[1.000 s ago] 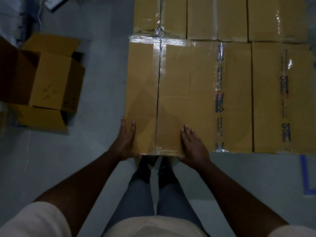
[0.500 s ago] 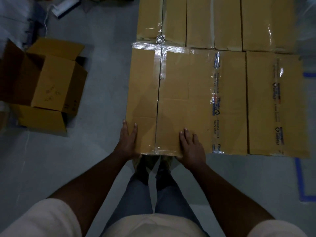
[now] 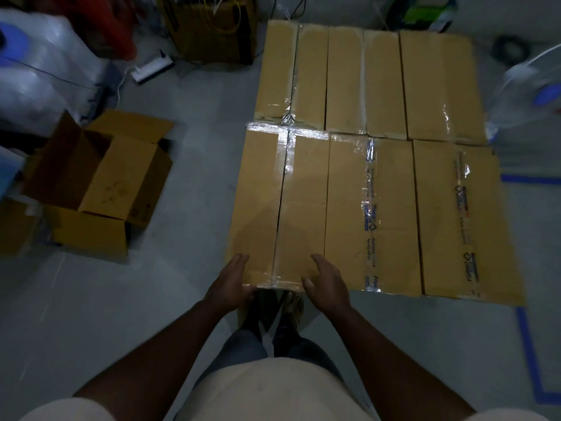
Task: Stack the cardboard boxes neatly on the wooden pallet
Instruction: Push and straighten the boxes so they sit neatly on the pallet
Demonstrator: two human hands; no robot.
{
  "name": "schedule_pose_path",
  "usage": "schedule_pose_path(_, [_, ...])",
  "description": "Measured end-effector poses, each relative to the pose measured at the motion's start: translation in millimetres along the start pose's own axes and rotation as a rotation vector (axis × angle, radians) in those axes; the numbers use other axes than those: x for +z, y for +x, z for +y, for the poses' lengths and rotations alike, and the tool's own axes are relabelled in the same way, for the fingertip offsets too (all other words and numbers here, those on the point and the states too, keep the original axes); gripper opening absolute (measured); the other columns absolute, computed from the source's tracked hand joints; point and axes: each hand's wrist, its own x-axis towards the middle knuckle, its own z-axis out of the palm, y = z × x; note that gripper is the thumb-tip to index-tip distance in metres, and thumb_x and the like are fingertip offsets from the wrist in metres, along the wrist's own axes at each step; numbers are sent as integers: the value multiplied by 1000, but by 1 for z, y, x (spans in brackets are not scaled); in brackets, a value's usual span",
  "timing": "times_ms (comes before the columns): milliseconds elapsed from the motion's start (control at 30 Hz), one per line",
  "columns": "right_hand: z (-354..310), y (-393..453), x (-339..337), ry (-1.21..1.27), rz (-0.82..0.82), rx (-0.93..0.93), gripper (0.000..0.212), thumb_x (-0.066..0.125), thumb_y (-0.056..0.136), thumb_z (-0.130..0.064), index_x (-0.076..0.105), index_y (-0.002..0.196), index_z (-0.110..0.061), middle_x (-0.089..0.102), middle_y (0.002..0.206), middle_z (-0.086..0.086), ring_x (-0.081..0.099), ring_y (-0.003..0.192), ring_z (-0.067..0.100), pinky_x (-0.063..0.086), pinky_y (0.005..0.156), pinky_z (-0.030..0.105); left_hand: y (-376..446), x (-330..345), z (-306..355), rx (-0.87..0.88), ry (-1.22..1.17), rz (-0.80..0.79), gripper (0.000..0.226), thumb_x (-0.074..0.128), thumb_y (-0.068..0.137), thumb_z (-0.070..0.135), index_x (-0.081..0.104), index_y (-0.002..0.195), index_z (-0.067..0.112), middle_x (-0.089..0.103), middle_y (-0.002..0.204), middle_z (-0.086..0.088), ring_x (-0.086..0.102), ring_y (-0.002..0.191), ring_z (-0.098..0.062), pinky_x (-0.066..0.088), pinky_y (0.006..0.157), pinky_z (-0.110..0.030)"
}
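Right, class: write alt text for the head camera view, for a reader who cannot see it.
Seen from above, a person's left hand and right hand rest on the near edge of a taped cardboard box, the near-left one in a flat layer of closed boxes. An open empty box sits on the grey floor to the left; blue floor tape runs at right.

Matt cardboard, glossy tape

The cardboard boxes (image 3: 358, 208) are matt brown, sealed with shiny clear packing tape (image 3: 371, 214); left of them, smooth grey floor (image 3: 182, 284).

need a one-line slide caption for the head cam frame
Both hands, left hand and right hand, at near edge of taped cardboard box; open box on floor.
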Motion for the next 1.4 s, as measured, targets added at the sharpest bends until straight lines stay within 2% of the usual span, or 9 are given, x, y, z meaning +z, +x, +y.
schedule_pose_path(133, [16,-1,0,26,13,59,68,73,90,-24,46,152,-16,49,156,4,47,141,28,43,112,38,12,19,13,81,15,-46,93,76,89,34,19,161,18,9,170,-6,16,155,-27,28,121,-40])
schedule_pose_path(300, [60,-11,-7,-23,37,157,70,69,93,-18,40,156,-19,42,162,3,41,146,24,40,113,36,34,59,45,247,272,-75,108,82,81,33,11,161,17,-7,170,-9,-2,156,-33,28,121,-51])
schedule_pose_path(433, [99,-6,-9,-263,-73,66,83,75,90,-25,29,160,-24,24,169,-1,30,151,23,42,113,43,53,96,84,329,437,-141,115,80,83,36,-1,162,17,-22,168,-11,-14,155,-35,9,124,-53])
schedule_pose_path(500, [110,2,-11,-313,-91,18,86,78,87,-27,29,158,-26,20,170,-2,26,152,25,42,113,47,62,110,98,335,518,-137,121,81,81,37,-7,162,19,-28,166,-10,-17,154,-36,6,124,-57])
schedule_pose_path(700, [130,33,-19,-419,-162,-104,94,78,86,-37,20,160,-29,6,172,-1,10,157,31,28,120,57,87,133,112,264,623,-93,136,79,73,60,-22,158,26,-34,164,-6,-26,151,-39,-5,119,-67])
schedule_pose_path(833, [151,46,-19,-496,-212,-158,98,76,87,-42,14,162,-30,-2,173,0,3,158,33,21,121,60,87,134,123,239,645,-109,133,78,75,57,-20,159,26,-33,164,-6,-25,151,-38,-3,120,-68])
schedule_pose_path(933, [157,47,-19,-527,-223,-195,94,73,89,-37,14,162,-30,-5,174,1,-2,159,33,16,123,58,87,132,125,233,664,-124,131,78,76,55,-19,159,26,-32,165,-6,-24,151,-38,-1,121,-68])
schedule_pose_path(1133, [166,49,-25,-535,-207,-248,88,69,91,-27,17,162,-29,-2,174,1,-2,159,32,19,124,58,88,133,125,258,727,-109,128,76,78,55,-18,160,24,-29,166,-8,-21,152,-41,0,119,-67])
schedule_pose_path(1400, [167,49,-21,-556,-185,-245,87,67,91,-29,17,163,-30,-2,174,1,-3,160,32,15,123,57,92,136,120,268,743,-98,132,76,75,61,-17,160,24,-30,166,-8,-20,153,-42,1,118,-69])
